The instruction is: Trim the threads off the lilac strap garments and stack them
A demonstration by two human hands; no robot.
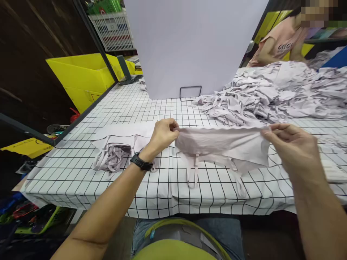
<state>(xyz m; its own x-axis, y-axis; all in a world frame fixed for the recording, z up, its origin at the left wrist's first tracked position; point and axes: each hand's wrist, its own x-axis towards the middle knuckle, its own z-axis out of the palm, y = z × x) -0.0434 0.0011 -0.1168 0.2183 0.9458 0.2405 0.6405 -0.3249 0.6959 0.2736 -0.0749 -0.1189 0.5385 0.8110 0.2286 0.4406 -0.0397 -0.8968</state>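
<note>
A pale pinkish-grey bra top (222,142) is stretched sideways between my two hands above the checked tablecloth. Its long edge runs level along the top, while thin straps hang toward me. My left hand (164,133), with a black watch on the wrist, pinches the left end of that edge. At the other end, my right hand (294,146) grips the corner between thumb and fingers. Similar garments (116,153) lie left of my left wrist, with flat edges at the back and straps bunched in front. My left forearm hides part of them.
A large heap of similar garments (273,92) covers the back right. Behind my hands stands a tall white panel (189,47) with a small black wire stand (190,87). A yellow box (81,77) sits beyond the table's left edge. Another person (283,41) is at the far right.
</note>
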